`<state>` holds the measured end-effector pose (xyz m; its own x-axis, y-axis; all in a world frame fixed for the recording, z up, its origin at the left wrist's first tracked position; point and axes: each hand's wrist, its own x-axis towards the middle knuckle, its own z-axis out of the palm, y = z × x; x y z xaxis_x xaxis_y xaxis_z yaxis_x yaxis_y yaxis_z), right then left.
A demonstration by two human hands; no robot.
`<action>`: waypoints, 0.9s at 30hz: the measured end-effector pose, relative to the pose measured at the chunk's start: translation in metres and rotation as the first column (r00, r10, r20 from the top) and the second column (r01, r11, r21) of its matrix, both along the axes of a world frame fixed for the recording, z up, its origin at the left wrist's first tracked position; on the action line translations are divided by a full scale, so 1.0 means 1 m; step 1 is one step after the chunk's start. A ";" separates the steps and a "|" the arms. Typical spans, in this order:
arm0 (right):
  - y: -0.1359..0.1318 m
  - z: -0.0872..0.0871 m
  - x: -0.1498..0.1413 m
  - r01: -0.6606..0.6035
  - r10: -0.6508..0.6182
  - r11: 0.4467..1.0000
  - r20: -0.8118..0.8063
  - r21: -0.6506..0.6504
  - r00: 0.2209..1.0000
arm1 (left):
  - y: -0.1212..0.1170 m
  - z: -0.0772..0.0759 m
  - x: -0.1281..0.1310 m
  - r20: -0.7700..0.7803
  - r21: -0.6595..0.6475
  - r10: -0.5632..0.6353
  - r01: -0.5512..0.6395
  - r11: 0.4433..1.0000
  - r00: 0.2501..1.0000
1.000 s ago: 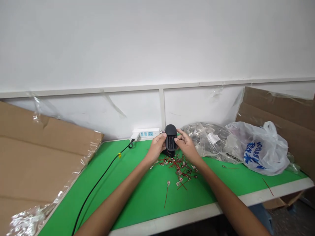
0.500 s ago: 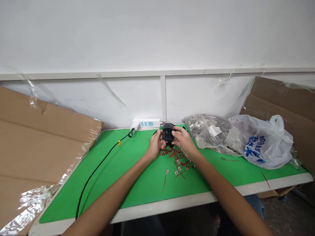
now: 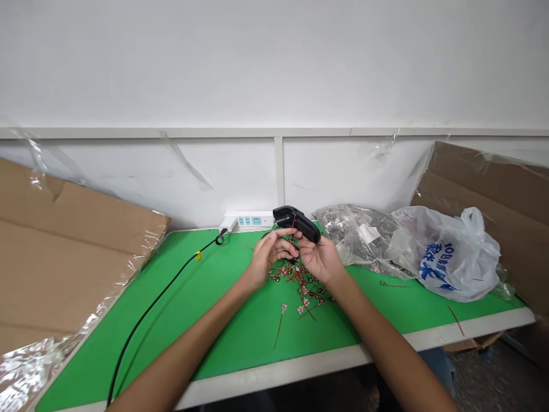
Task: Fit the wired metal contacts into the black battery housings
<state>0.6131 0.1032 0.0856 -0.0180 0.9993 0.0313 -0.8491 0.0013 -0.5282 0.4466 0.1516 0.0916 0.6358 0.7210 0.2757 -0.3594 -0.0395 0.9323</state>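
Note:
My right hand grips a black plastic case from below, its fingers wrapped round the lower right end. The case is tilted and shows two joined, rounded parts. Close beside it on the left is my left hand, its fingers curled and the tips near the case. What they hold, if anything, I cannot make out. A thin red wire stands upright in front of the left fingertips. Under both hands lies a loose pile of small round metal parts with red wires on the green table mat.
A white power strip with a black cable lies behind the hands. On the right are a clear bag of parts and a white plastic bag. Cardboard sheets flank the left; another cardboard sheet stands at right.
The black case has turned from facing me with its slotted inside to a tilted side view, and has risen slightly. My left hand has let go of its edge. The view has shifted a little.

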 end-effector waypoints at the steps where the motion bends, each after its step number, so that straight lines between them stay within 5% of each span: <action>1: -0.001 0.001 0.000 0.008 -0.008 1.000 0.007 0.005 1.000 | 0.000 0.000 -0.001 -0.004 0.011 -0.003 0.003 1.000 1.000; 12: -0.004 0.002 0.004 0.139 -0.149 0.988 0.176 0.071 0.973 | 0.014 0.008 -0.013 -0.010 0.016 0.165 -0.165 0.986 0.986; 16: -0.002 -0.004 -0.010 0.387 -0.436 0.900 0.452 0.203 0.778 | 0.021 0.003 -0.013 -0.053 -0.009 0.208 -0.209 0.978 0.977; 19: -0.002 -0.010 -0.018 0.387 -0.493 0.869 0.598 0.308 0.632 | 0.024 -0.001 -0.012 -0.094 -0.007 0.227 -0.229 0.973 0.969; 27: 0.001 -0.018 -0.017 0.356 -0.451 0.890 0.675 0.285 0.584 | 0.025 -0.007 -0.011 -0.158 -0.118 0.189 -0.208 0.971 0.969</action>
<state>0.5966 0.1042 0.0679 0.3229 0.8995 0.2942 -0.1106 0.3446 -0.9322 0.4352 0.1763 0.0846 0.5023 0.8605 0.0847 -0.2174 0.0309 0.9756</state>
